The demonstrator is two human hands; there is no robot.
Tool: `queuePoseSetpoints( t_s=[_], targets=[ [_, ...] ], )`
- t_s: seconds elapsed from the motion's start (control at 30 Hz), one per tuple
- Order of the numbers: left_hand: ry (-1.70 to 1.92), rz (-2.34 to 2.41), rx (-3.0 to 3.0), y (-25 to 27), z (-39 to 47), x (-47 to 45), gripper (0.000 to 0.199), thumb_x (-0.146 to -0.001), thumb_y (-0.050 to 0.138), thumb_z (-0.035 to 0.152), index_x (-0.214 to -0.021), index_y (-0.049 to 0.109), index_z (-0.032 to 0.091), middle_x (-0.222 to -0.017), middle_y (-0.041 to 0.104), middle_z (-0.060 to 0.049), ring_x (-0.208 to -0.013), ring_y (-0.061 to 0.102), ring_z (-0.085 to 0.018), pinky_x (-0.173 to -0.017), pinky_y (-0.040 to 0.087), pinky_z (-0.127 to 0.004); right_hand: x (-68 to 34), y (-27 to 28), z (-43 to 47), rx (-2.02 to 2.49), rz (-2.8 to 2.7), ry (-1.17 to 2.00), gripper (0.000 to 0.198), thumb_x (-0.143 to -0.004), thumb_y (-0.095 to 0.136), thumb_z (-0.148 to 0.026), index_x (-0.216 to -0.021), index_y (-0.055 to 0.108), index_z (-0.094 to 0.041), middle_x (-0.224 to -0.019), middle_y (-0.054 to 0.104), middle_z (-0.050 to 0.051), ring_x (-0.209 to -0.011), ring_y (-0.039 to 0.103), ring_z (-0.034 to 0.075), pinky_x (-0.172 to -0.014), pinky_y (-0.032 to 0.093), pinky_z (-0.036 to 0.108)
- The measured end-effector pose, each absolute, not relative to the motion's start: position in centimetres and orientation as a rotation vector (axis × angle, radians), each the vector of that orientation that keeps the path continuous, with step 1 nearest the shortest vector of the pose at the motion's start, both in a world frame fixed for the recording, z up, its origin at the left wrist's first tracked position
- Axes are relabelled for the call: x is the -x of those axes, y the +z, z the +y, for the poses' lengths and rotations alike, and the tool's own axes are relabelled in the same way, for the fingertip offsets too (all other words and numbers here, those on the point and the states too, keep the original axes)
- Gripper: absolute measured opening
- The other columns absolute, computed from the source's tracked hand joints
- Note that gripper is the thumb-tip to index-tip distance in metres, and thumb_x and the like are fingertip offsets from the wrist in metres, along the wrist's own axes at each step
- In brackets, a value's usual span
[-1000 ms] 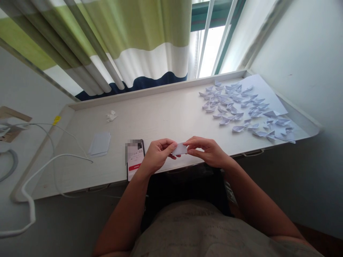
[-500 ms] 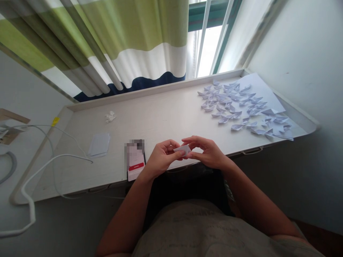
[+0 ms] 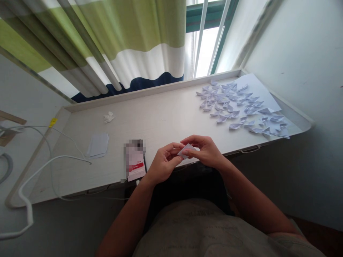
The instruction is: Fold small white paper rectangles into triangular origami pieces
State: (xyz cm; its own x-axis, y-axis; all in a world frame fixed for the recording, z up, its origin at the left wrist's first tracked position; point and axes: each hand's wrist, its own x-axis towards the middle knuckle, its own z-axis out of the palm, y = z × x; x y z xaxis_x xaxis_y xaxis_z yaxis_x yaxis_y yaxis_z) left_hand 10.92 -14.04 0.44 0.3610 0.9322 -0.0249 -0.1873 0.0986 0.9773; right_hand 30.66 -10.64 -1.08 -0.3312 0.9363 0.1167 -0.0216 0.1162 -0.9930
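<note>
A small folded piece of white paper [image 3: 187,150] is held between my two hands, just above the table's front edge. My left hand [image 3: 165,160] pinches its left corner between thumb and fingers. From the other side my right hand [image 3: 202,150] grips it, with the thumb lying across its face. The paper now looks like a small diamond; its back and lower folds are hidden by my fingers. Many folded paper boats [image 3: 233,103] lie spread over the right part of the table, beyond my right hand.
The white table [image 3: 160,121] has a raised back rim. A phone [image 3: 136,167], partly blurred out, lies left of my left hand. Farther left are a stack of paper sheets [image 3: 98,145], a crumpled tissue [image 3: 109,117] and white cables [image 3: 29,192]. A large white sheet [image 3: 258,89] lies under some boats.
The folded paper has been turned from a flat triangle-like shape to a diamond. My right thumb has moved onto its face, while my left thumb has slid down toward its lower left edge.
</note>
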Motion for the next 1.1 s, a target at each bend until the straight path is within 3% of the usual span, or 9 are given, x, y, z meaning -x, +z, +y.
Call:
queuePoseSetpoints(
  t_s=[0.23,0.37,0.63,0.93,1.1],
  targets=[
    [0.933,0.766,-1.199,0.5,-14.4,-11.0,0.028,-0.094,0.085,0.041,-0.106,0.077,0.017,-0.104,0.086,-0.009,-0.098,0.083,-0.024,-0.095,0.064,-0.039,-31.2,-0.4,-10.6,0.841,-1.261,1.775,0.044,-0.069,0.103,-0.041,-0.097,0.080,-0.017,-0.078,0.075,0.001,-0.063,0.068,0.013,-0.051,0.054,0.023],
    [0.952,0.795,-1.199,0.5,-14.4,-11.2,0.030,-0.095,0.084,0.044,-0.103,0.077,0.016,-0.095,0.086,-0.009,-0.090,0.084,-0.024,-0.094,0.065,-0.040,-30.9,-0.4,-11.0,0.848,-1.229,1.763,0.041,-0.071,0.102,-0.044,-0.092,0.079,-0.017,-0.076,0.075,0.001,-0.066,0.070,0.015,-0.054,0.057,0.024],
    [1.061,0.920,-1.196,0.2,-14.3,-11.5,0.035,-0.094,0.084,0.050,-0.098,0.077,0.015,-0.083,0.084,-0.007,-0.079,0.082,-0.022,-0.083,0.065,-0.034,-29.8,-0.7,-12.4,0.846,-1.324,1.272,0.030,-0.088,0.089,-0.048,-0.084,0.081,-0.019,-0.081,0.077,0.005,-0.071,0.072,0.018,-0.061,0.064,0.032],
    [1.067,1.022,-1.291,0.2,-14.8,-11.7,0.042,-0.094,0.080,0.057,-0.092,0.076,0.015,-0.082,0.082,-0.008,-0.078,0.078,-0.020,-0.077,0.062,-0.031,-29.5,-0.2,-12.4,0.803,-1.333,1.351,0.033,-0.093,0.084,-0.047,-0.079,0.074,-0.019,-0.071,0.068,0.000,-0.064,0.063,0.014,-0.060,0.057,0.029],
    [1.111,1.010,-1.215,0.0,-14.6,-11.7,0.043,-0.090,0.084,0.057,-0.095,0.075,0.016,-0.079,0.081,-0.006,-0.075,0.077,-0.019,-0.080,0.063,-0.033,-29.4,-0.8,-12.3,0.868,-1.383,1.308,0.027,-0.092,0.084,-0.044,-0.089,0.076,-0.019,-0.079,0.073,0.001,-0.071,0.068,0.015,-0.067,0.059,0.030]
  ],
)
